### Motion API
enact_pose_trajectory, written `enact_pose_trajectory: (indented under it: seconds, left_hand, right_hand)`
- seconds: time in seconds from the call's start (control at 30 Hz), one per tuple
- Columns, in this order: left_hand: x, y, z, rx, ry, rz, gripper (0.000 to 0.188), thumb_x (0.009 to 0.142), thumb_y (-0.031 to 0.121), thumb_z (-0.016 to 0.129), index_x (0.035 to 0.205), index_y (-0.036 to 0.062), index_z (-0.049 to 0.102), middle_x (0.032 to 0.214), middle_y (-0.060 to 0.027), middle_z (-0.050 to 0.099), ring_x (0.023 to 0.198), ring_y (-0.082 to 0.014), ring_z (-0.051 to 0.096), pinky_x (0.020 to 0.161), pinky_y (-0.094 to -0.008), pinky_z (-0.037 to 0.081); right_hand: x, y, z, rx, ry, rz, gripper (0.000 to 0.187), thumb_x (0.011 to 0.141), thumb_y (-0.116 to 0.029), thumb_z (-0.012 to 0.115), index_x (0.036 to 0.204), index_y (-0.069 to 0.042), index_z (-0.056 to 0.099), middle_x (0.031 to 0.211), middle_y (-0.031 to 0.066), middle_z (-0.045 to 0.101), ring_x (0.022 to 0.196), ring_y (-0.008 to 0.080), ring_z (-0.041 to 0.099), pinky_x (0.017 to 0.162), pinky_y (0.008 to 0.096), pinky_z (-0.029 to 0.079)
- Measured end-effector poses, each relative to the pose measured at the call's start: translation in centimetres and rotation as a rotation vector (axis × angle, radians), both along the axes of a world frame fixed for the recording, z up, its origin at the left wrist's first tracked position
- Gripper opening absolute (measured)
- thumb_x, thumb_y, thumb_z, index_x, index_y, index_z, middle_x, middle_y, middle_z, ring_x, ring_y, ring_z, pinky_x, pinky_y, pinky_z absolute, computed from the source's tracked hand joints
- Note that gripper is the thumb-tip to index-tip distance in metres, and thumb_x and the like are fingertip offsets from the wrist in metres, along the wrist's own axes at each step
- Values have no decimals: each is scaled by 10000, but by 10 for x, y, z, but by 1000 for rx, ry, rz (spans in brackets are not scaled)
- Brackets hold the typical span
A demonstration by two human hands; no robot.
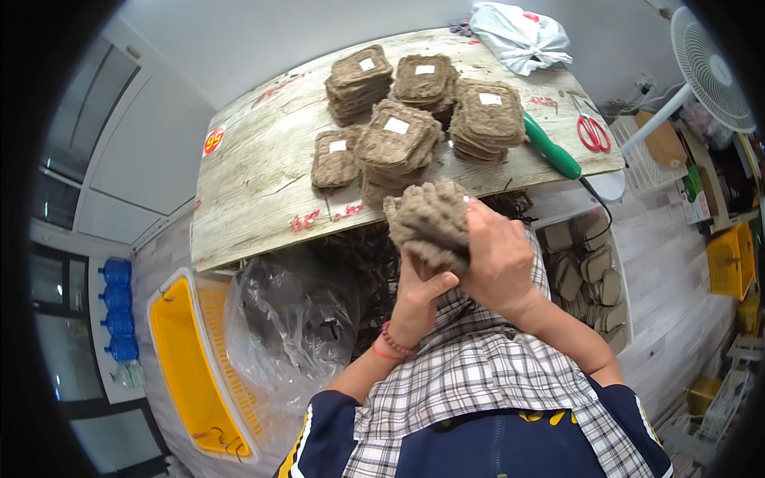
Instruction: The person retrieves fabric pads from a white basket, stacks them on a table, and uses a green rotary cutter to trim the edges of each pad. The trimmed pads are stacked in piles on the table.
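I hold a thick stack of brown fibrous pads [426,219] up close in front of me, just below the table's near edge. My right hand [498,259] wraps over the stack's right side from above. My left hand [418,295] grips it from underneath, a red bead bracelet on the wrist. On the wooden table [247,183] stand several stacks of the same brown pads [398,139], each topped with a small white label.
A green-handled tool [550,149] and red scissors [592,131] lie at the table's right end, a white plastic bag [518,36] at the back. A yellow crate [187,366] and a clear plastic bag [291,323] sit lower left. A bin of loose pads [590,279] stands right, a fan [709,68] beyond.
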State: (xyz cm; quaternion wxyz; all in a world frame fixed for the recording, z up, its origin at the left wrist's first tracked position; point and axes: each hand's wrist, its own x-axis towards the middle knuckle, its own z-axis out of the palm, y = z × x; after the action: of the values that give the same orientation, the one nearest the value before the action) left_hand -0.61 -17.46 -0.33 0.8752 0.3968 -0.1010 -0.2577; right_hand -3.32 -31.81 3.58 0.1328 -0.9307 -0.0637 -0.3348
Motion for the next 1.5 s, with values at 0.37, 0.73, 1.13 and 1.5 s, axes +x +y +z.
enact_pose_trajectory:
  seconds: [0.37, 0.73, 1.13, 1.5]
  left_hand:
    - [21, 69, -21, -197, 293, 221, 563, 858, 333, 612, 1312, 25, 485, 1267, -127, 574, 1158, -262, 559, 1020, -411, 432]
    - [43, 116, -40, -209, 354, 216, 482, 925, 351, 560, 1271, 16, 536, 1219, -132, 615, 1094, -273, 603, 979, -423, 473]
    - [41, 129, -23, 199, 161, 283, 586, 767, -47, 704, 1277, 11, 422, 1219, -117, 559, 1104, -229, 570, 966, -367, 476]
    - [144, 206, 10, 399, -44, 459, 533, 744, -59, 705, 1220, -25, 467, 1097, -135, 625, 959, -228, 639, 866, -356, 538]
  right_hand:
    - [0, 63, 14, 211, 211, 425, 520, 798, -247, 689, 1242, -14, 552, 1232, 130, 587, 1054, 267, 563, 1065, 541, 281]
    - [37, 87, -38, 721, 311, 231, 1073, 661, -272, 852, 1476, -21, 200, 1275, 180, 456, 1196, 319, 458, 1056, 385, 364]
    - [38, 106, -71, 1245, 634, 534, 1187, 696, -238, 812, 1511, -25, -24, 1498, 246, 225, 1378, 315, 291, 1131, 379, 257]
    - [9, 36, -92, 1505, 853, 493, 566, 888, -88, 658, 1394, -37, 410, 1274, 139, 527, 1106, 177, 562, 933, 302, 482]
